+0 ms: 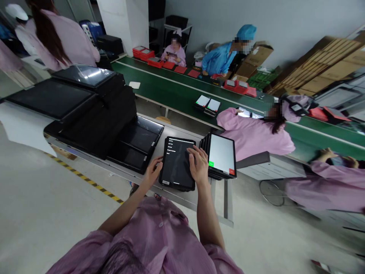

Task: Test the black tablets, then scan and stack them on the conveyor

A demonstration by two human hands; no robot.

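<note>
Tablet (177, 167) on table (180, 131): menu (172, 151) includes "Change Language"; corner label (165, 182) illegible. Right hand (200, 164): fingers loosely spread, unclenched, over tablet. Left hand (153, 172): fingers at tablet edge, grip cannot be told. Tablet stack (222, 152) just beside, right.

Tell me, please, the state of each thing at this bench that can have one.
Front tablet: screen on, dark menu page with white text.
Left hand: open, fingers at the tablet's left edge.
Right hand: open, fingers over the screen's right side.
Right tablet stack: top screen lit pale, green and red at its lower corners.
Low left tablets: screens dark.
Tall black stacks: standing, tops dark.
</note>
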